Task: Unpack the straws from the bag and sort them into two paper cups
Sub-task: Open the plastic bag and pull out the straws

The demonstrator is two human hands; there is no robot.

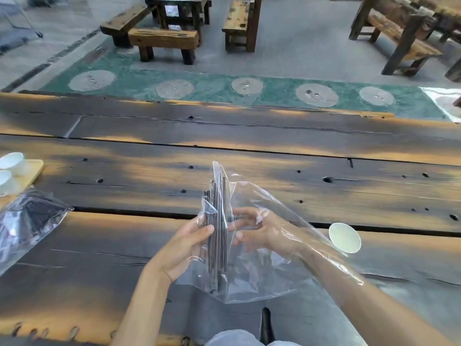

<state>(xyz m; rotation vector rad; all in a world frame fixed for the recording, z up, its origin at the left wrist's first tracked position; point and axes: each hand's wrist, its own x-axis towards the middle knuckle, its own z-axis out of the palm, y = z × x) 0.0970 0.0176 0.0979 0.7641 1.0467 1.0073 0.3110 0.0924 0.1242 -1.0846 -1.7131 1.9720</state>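
Pinching the straws (pixel 217 233) through the bag (pixel 252 275), left hand (pixel 185 242); right hand (pixel 259 231) inside, fingers loose — straws could spill.

Daylight scene, even and fairly bright; soft overall focus.

Warm orange patches lie in streaks across the dark wooden table (pixel 324 151), strongest along its far edge and near-left corner. Clear plastic bag (pixel 262 278) shows pale sheen, mild glare on folds; second bag (pixel 27 221) at left edge glints white. Shadows faint, diffuse. Wide-angle bowing bends table lines toward the frame edges. Distant benches (pixel 163 39) slightly smeared.
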